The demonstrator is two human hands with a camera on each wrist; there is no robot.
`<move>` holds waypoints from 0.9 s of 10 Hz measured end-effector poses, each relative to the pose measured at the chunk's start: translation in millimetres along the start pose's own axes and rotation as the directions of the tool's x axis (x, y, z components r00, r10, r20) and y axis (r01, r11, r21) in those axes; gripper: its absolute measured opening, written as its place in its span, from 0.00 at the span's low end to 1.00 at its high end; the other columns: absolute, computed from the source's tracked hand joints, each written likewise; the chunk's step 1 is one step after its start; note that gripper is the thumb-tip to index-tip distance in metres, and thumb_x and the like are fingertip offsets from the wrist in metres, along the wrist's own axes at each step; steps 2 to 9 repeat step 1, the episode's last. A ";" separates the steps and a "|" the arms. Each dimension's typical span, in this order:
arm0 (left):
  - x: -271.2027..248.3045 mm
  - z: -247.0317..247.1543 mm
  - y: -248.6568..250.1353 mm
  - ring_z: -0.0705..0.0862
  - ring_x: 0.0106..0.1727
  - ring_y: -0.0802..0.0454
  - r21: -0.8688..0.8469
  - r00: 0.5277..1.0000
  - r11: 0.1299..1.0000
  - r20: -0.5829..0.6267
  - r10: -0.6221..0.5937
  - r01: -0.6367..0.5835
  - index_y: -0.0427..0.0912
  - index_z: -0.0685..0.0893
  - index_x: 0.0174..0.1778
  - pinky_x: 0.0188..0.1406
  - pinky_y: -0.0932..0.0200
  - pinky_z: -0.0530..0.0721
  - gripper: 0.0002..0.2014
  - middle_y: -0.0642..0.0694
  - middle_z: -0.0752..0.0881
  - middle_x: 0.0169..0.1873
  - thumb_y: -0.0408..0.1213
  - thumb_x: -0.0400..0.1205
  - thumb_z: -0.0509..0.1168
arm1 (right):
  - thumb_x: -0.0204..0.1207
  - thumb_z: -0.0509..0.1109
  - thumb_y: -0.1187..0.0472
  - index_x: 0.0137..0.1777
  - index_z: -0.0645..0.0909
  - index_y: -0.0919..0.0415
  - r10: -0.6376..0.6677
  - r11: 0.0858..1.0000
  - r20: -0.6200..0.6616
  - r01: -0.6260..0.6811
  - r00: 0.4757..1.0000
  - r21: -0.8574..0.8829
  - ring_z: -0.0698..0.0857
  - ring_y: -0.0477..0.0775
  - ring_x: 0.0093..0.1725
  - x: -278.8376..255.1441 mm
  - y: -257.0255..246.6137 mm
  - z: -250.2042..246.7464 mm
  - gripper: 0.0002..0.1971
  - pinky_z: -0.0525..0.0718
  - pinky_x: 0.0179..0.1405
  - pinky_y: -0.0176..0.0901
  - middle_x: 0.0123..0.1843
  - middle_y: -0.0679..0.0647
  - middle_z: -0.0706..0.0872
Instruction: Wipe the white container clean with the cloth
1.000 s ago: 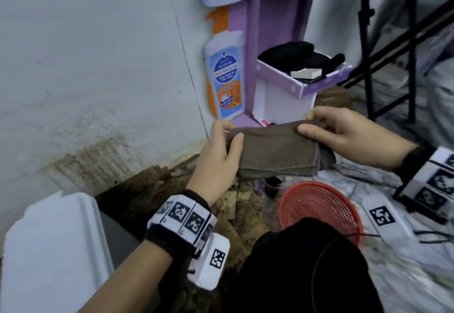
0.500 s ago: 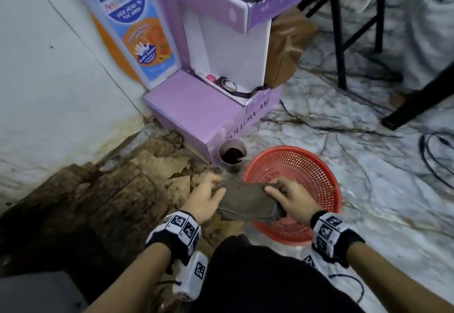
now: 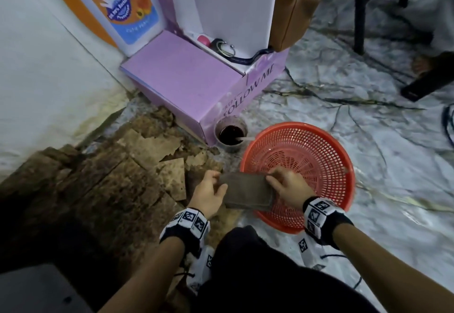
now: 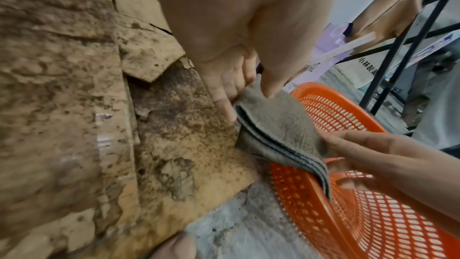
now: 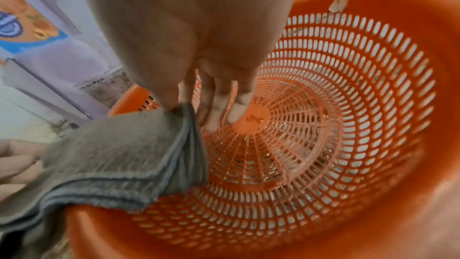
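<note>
A folded grey-brown cloth (image 3: pixel 245 193) hangs between both hands, low over the near-left rim of a red plastic basket (image 3: pixel 319 155). My left hand (image 3: pixel 208 191) pinches the cloth's left end (image 4: pixel 261 94) between thumb and fingers. My right hand (image 3: pixel 286 185) pinches the right end (image 5: pixel 184 113), thumb on top, its other fingers reaching into the basket (image 5: pixel 323 105). The cloth (image 5: pixel 112 164) drapes over the basket's rim (image 4: pixel 311 164). The white container is not in any current view.
A cup of dark liquid (image 3: pixel 231 134) with a straw stands just beyond the basket, against a purple cardboard box (image 3: pixel 191 79). Torn, stained cardboard (image 3: pixel 122 177) covers the floor to the left. Black stand legs (image 3: pixel 361 18) and cables lie at the right. My dark-clad knee (image 3: pixel 258 276) is below.
The cloth, held chest-high in front of the shelf a second ago, has come down to the basket's near rim. The view tilted down; the white container at the lower left left the frame.
</note>
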State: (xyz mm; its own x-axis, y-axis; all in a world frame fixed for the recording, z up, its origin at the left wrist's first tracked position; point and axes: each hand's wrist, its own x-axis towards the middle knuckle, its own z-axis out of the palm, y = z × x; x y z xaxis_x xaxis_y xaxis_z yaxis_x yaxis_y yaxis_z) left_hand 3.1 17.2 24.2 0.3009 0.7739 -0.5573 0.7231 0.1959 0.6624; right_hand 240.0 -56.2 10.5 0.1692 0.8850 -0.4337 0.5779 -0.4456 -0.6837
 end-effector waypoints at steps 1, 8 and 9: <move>-5.1 -1.0 -3.9 0.83 0.61 0.49 -0.086 1.000 0.996 0.013 -0.025 0.026 0.41 0.69 0.80 0.67 0.49 0.83 0.24 0.46 0.80 0.68 0.37 0.88 0.65 | 0.85 0.65 0.53 0.61 0.81 0.50 0.034 0.999 -0.082 -0.031 0.996 0.037 0.89 0.52 0.40 -4.3 -8.4 -10.0 0.08 0.91 0.41 0.51 0.52 0.49 0.87; -5.1 -1.0 -3.9 0.83 0.61 0.49 -0.086 1.000 0.996 0.013 -0.025 0.026 0.41 0.69 0.80 0.67 0.49 0.83 0.24 0.46 0.80 0.68 0.37 0.88 0.65 | 0.85 0.65 0.53 0.61 0.81 0.50 0.034 0.999 -0.082 -0.031 0.996 0.037 0.89 0.52 0.40 -4.3 -8.4 -10.0 0.08 0.91 0.41 0.51 0.52 0.49 0.87; -5.1 -1.0 -3.9 0.83 0.61 0.49 -0.086 1.000 0.996 0.013 -0.025 0.026 0.41 0.69 0.80 0.67 0.49 0.83 0.24 0.46 0.80 0.68 0.37 0.88 0.65 | 0.85 0.65 0.53 0.61 0.81 0.50 0.034 0.999 -0.082 -0.031 0.996 0.037 0.89 0.52 0.40 -4.3 -8.4 -10.0 0.08 0.91 0.41 0.51 0.52 0.49 0.87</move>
